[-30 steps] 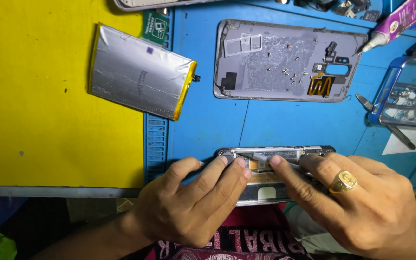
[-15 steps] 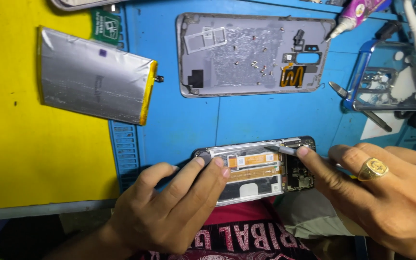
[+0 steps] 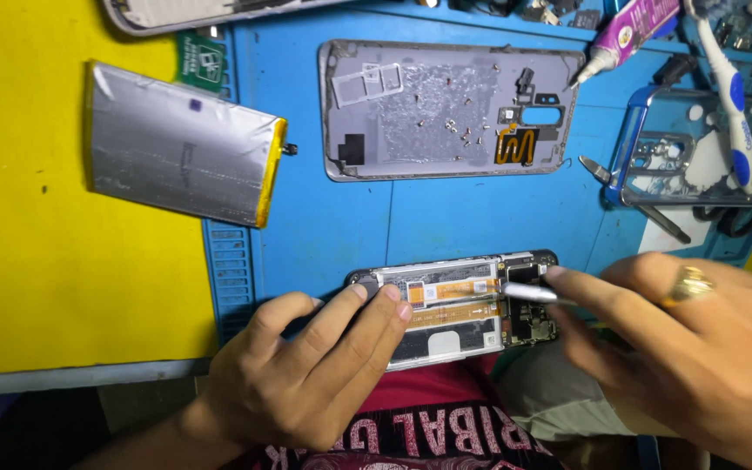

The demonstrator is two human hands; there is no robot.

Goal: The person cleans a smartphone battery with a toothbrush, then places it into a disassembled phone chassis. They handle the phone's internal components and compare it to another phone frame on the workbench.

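So nearest the camera, the left hand [image 3: 302, 374] pins down the opened black smartphone with its exposed orange flex cables and boards [image 3: 454, 305], fingers pressed on its left end, probably so it won't skate around. That phone sits right at the near edge of the blue rubber repair mat [image 3: 446, 226], partly overhanging toward the lap, so there's not much room on that side.

The right hand [image 3: 689, 348], gold ring on one finger, has its grip pinched shut on a slim silver metal tool [image 3: 528, 293], tip resting on the phone's upper right part by the board. Held low and flat, looks like for control.

Beyond is a bare strip of mat, decent open room. Farther back lies the grey plastic back cover, inside up [image 3: 450, 109], with tiny screws parked in it. Left, on the yellow bench surface [image 3: 45, 287], a silver pouch battery with a yellow edge [image 3: 180, 157] is well apart. Far right is crowded: a blue phone frame [image 3: 698, 148], a white-and-blue toothbrush [image 3: 733, 104] and a purple glue tube [image 3: 633, 30].
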